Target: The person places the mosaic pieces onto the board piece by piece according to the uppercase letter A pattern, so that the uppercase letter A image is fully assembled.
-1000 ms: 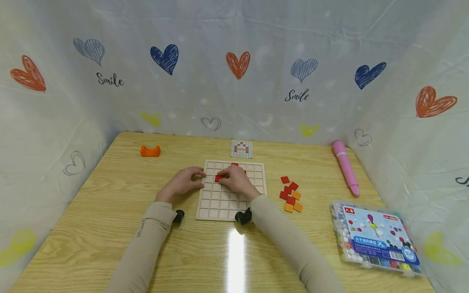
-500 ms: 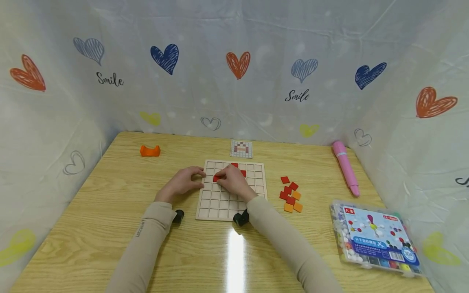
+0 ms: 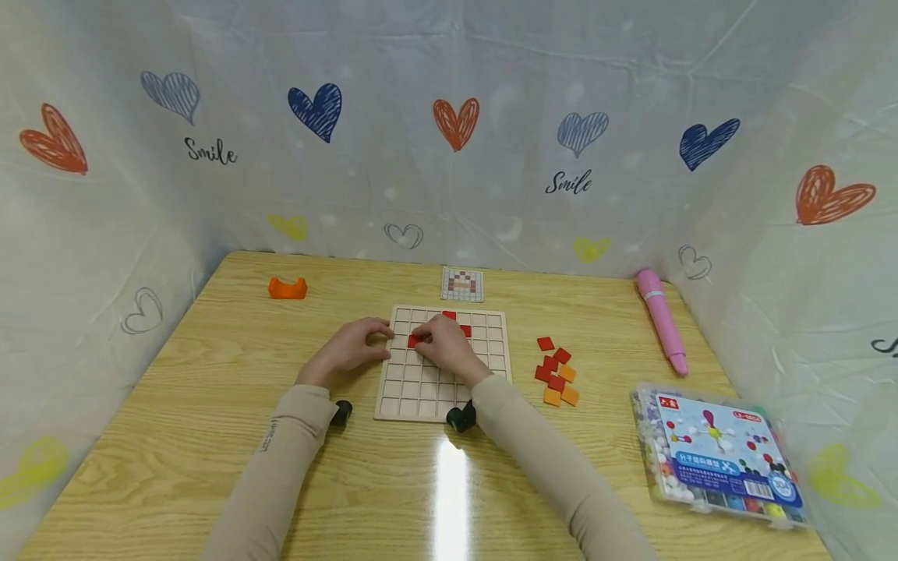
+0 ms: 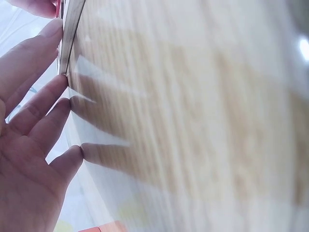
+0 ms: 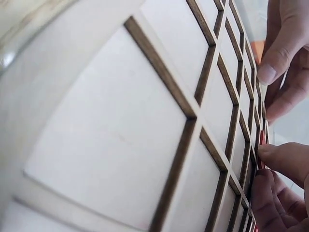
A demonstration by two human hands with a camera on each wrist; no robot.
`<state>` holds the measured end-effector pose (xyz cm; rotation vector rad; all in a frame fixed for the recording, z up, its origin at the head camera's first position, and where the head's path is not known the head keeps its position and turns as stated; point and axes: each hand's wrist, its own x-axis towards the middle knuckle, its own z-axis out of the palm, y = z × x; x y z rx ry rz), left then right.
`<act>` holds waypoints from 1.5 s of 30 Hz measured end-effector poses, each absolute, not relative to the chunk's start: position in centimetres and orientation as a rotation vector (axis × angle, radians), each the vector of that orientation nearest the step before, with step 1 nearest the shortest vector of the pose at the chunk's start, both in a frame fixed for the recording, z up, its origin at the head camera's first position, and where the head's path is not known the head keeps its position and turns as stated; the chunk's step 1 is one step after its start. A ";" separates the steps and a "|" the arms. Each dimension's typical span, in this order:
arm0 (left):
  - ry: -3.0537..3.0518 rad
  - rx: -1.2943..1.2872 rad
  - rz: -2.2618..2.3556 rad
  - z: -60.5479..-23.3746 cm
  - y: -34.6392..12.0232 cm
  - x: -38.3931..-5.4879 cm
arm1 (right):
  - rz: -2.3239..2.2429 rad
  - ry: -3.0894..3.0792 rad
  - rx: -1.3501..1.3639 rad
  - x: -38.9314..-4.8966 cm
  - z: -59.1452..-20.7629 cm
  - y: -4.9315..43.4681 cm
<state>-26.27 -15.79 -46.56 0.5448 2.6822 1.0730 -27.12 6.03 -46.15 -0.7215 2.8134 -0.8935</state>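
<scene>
A wooden grid board [image 3: 421,389] lies on the table. My right hand [image 3: 449,347] reaches over it and pinches a red square tile [image 3: 412,341] between thumb and fingers, at a cell near the left side. In the right wrist view, the thumb [image 5: 285,157] is right at the red edge, low over the grid. Two more red tiles show on the board, one at the top row [image 3: 449,315] and one below it to the right [image 3: 466,332]. My left hand [image 3: 348,348] rests by the board's left edge, fingers loosely spread, fingertips at the rim. The right hand hides some cells.
Loose red tiles [image 3: 546,344] and orange tiles [image 3: 552,396] lie right of the board. Behind it is a small printed pattern card [image 3: 462,294]. An orange holder [image 3: 288,289] stands back left. A pink pen-shaped object [image 3: 662,323] and a clear molecule-kit box [image 3: 722,456] lie at the right.
My right hand has shifted slightly left with the red tile, which now lines up with a cell. My left hand has stayed at the board's edge.
</scene>
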 end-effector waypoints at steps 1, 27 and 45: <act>2.685 0.556 1.073 -46.6 -15.8 -26.3 | -0.902 2.812 -0.719 -27.1 -46.2 6.1; 2.681 0.505 1.072 -46.7 -15.7 -26.1 | -1.423 2.826 -0.267 -19.5 -46.1 17.8; 2.663 0.499 1.096 -46.5 -15.7 -26.0 | -1.528 2.803 0.245 -20.2 -45.2 26.1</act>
